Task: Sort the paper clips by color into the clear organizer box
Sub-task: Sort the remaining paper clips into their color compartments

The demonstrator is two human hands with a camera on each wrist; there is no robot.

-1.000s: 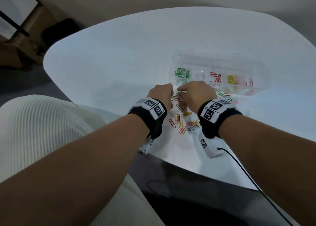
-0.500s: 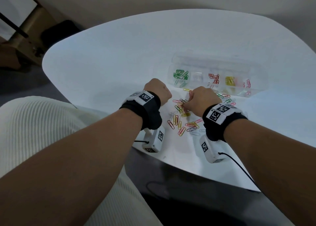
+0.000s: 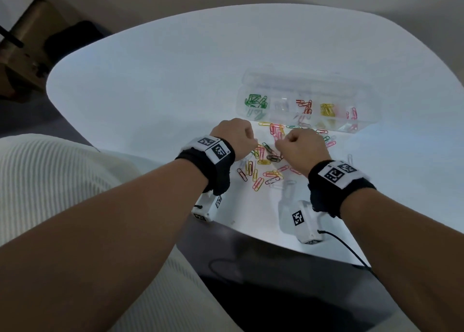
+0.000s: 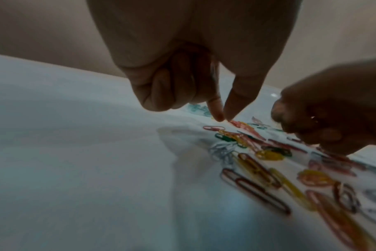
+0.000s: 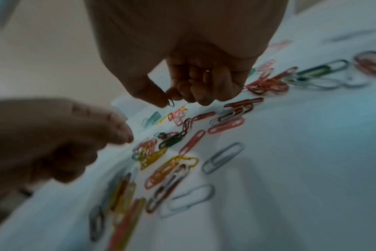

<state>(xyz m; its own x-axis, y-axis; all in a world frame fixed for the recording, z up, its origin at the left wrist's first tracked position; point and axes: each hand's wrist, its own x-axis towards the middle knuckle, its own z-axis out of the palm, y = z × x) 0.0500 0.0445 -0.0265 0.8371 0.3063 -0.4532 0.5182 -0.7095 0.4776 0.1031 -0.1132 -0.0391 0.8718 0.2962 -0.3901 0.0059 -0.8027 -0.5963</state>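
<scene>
A pile of loose coloured paper clips (image 3: 266, 166) lies on the white table, in front of the clear organizer box (image 3: 364, 98). The box holds green clips (image 3: 256, 102), red clips (image 3: 305, 106), yellow clips (image 3: 326, 109) and pink clips (image 3: 352, 113) in separate compartments. My right hand (image 3: 278, 146) hovers over the pile, thumb and forefinger pinching a dark green clip (image 5: 171, 102). My left hand (image 4: 223, 117) is curled at the pile's left edge, with index and thumb tips pressed together just above the table. I make out nothing between them.
The white table (image 3: 150, 93) has bare surface to the left and behind the box. Its front edge runs close under my wrists. A black cable (image 3: 351, 254) trails from the right wrist camera. White ribbed fabric (image 3: 50, 181) covers my lap at lower left.
One second ago both hands touched over the pile near the box. They have since drawn apart and back toward me, the right hand lifting off the table with the green clip.
</scene>
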